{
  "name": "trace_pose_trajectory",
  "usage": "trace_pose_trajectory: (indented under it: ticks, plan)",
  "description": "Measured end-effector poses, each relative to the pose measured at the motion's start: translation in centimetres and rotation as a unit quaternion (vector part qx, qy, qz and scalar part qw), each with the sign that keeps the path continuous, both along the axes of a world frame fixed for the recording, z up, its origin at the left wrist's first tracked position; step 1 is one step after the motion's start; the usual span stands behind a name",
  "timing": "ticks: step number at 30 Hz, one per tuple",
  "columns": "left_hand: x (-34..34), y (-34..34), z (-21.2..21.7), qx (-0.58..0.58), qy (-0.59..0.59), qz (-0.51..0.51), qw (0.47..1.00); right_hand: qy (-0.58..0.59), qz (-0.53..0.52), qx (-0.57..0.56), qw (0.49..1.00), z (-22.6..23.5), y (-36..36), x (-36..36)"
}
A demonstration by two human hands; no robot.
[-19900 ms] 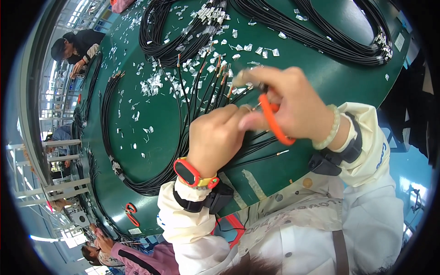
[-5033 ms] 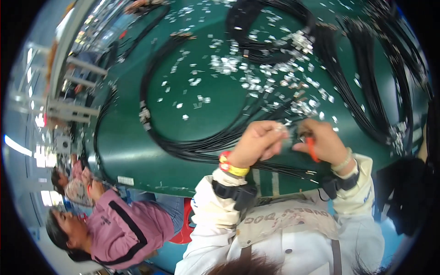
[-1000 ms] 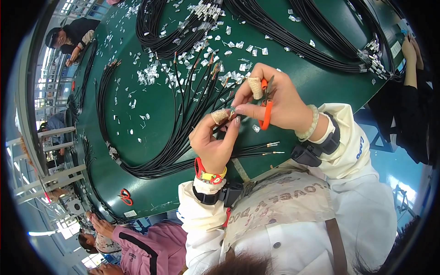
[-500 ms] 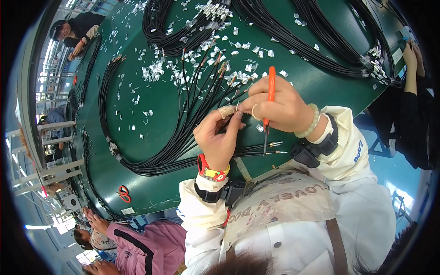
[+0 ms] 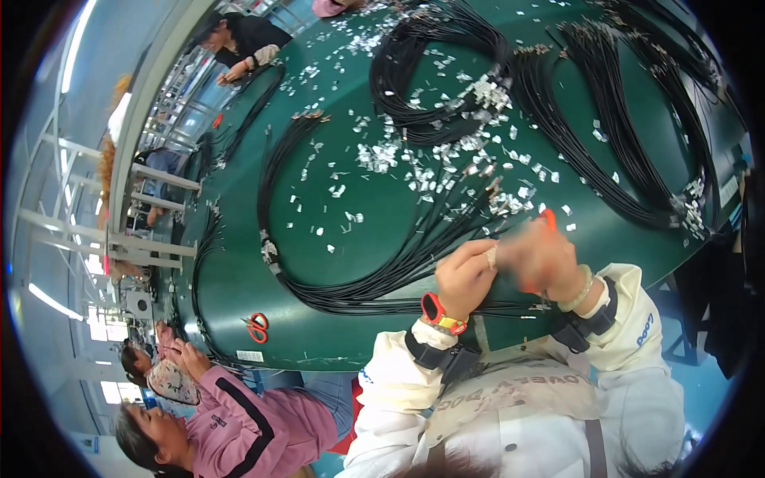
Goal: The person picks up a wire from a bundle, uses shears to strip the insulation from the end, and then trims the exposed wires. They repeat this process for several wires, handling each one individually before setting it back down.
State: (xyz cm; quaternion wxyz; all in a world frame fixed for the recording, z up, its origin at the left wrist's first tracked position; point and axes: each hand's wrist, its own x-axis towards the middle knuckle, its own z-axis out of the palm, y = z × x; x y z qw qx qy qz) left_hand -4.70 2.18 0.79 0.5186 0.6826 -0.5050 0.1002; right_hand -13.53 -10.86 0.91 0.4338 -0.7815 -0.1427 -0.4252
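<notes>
Two hands meet over black cables at the near edge of a green table.

The left hand (image 5: 464,275) pinches the end of a black cable bundle (image 5: 414,247) that fans across the green table (image 5: 335,263); the right hand (image 5: 542,259), motion-blurred, seems closed round an orange-handled tool (image 5: 548,219), just beside it. White scraps (image 5: 382,155) litter the surface; red scissors (image 5: 256,327) lie well apart.
</notes>
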Motion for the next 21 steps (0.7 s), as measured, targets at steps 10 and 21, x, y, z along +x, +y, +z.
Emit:
trace_pose_trajectory:
  ticks: [10, 21]
  plan:
    - [1.7, 1.1, 0.5, -0.008, 0.0, -0.017, 1.0, 0.212, 0.227, 0.342, 0.887, 2.4, -2.0, -1.0]
    - [3.3, 2.0, 0.2, -0.074, -0.058, -0.094, 0.991, 0.485, 0.378, 0.058, 0.786, 3.8, -3.4, 1.6]
